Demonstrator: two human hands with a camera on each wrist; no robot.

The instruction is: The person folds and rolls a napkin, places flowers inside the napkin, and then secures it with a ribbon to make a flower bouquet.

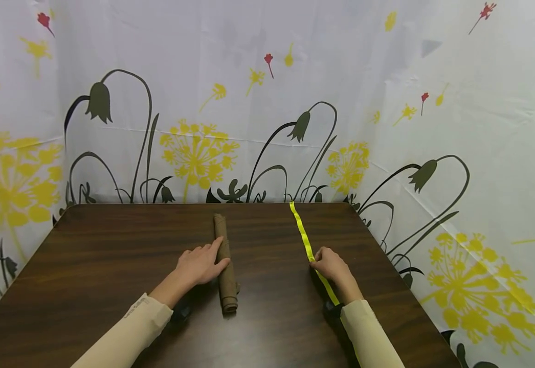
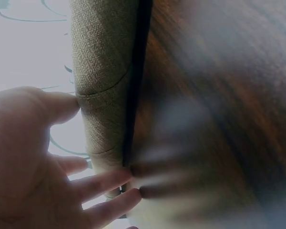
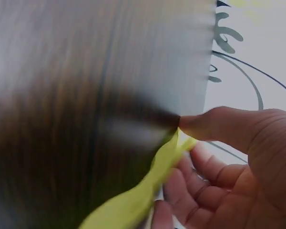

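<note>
A brown cloth roll [image 1: 225, 271] with a coarse weave lies lengthwise on the dark wooden table. My left hand [image 1: 198, 265] reaches over from its left, with the extended index fingertip and thumb touching the roll. In the left wrist view the thumb [image 2: 62, 107] meets the side of the cloth roll [image 2: 107, 57], and the other fingers stretch out fairly straight. To the right, a bright yellow ribbon [image 1: 302, 230] runs from the table's far edge towards the front. My right hand [image 1: 334, 268] pinches the ribbon [image 3: 133, 202] between thumb and fingers, close over the tabletop.
The wooden table [image 1: 125, 245] ends at a far edge against a white curtain [image 1: 249, 30] printed with flowers. Another stretch of curtain hangs along the table's right side. A dark wrist camera [image 1: 181, 313] sits below the left sleeve.
</note>
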